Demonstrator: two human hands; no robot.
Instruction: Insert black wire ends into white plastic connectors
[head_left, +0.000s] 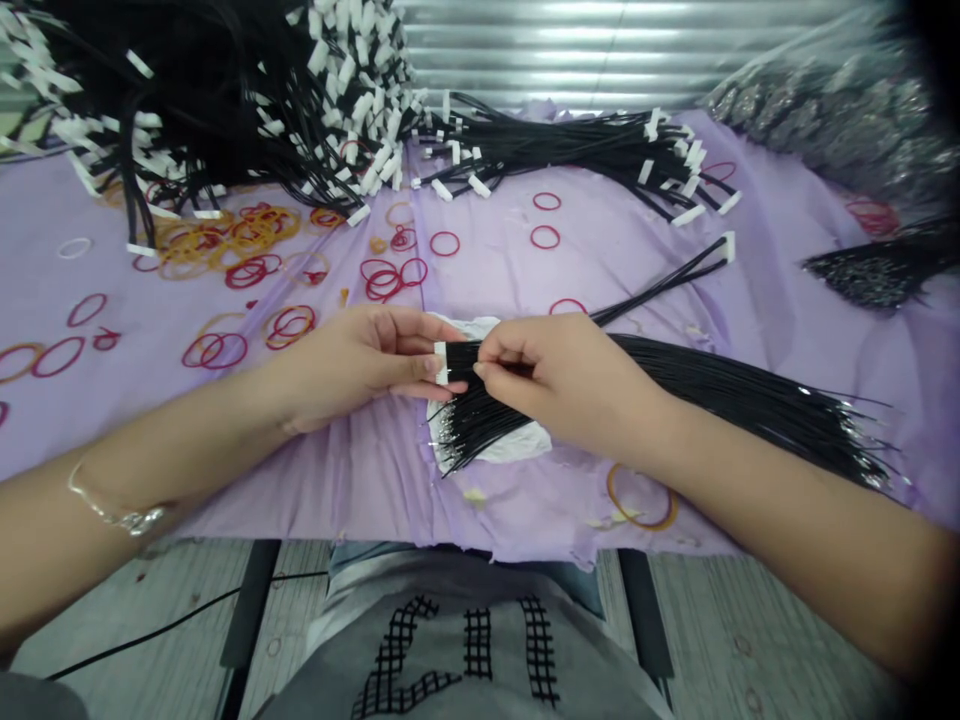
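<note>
My left hand (367,355) holds a white connector (441,363) between thumb and fingers, with black wires running from it to the right. Pinched at those wires, close beside the connector, is my right hand (559,370). Beneath both hands lies a thick bundle of black wires (750,400) with bare metal tips at both ends. Its left end rests on a crumpled white sheet (517,445). Behind my right hand, a separate black cable (660,290) with a white connector at its far end points to the upper right.
A purple cloth (495,275) covers the table. Red and orange rubber bands (259,240) are scattered at left. Piled cables with white connectors (202,90) stand at the back left, another bundle (555,145) at the back. A plastic bag (832,120) and more wires (877,270) are at right.
</note>
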